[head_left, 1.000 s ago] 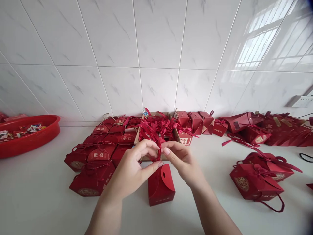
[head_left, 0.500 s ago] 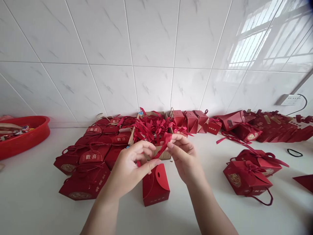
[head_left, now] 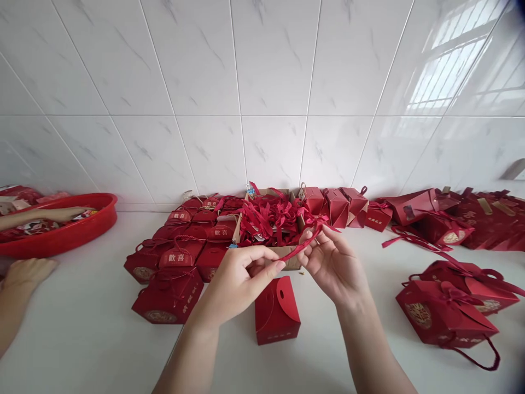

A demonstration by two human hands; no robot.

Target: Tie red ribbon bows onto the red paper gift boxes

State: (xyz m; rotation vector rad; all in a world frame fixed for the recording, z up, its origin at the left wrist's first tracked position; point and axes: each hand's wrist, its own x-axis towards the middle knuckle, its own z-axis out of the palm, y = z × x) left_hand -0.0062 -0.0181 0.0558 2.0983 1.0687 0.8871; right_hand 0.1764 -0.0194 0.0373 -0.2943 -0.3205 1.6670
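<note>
A red ribbon (head_left: 296,251) stretches between my two hands, low over the tabletop. My left hand (head_left: 241,276) pinches its lower end between thumb and fingertips. Further up, my right hand (head_left: 338,268) holds it near the fingertips, palm turned partly up. Below the hands stands a closed red gift box (head_left: 278,317) with curved flaps and small holes in its top. Behind them, a cardboard box (head_left: 292,262) is heaped with loose red ribbons (head_left: 266,219).
Packed red boxes (head_left: 168,295) stand in rows at left, and two ribboned boxes (head_left: 443,314) at right. More red boxes and bags (head_left: 496,219) line the tiled wall. Another person's arm (head_left: 45,218) reaches into a red basin (head_left: 109,216); a hand (head_left: 33,273) rests on the table.
The view has swung left, bringing another person's arm and hand into sight. My hands have drawn slightly apart, and the ribbon is now pulled straighter between them.
</note>
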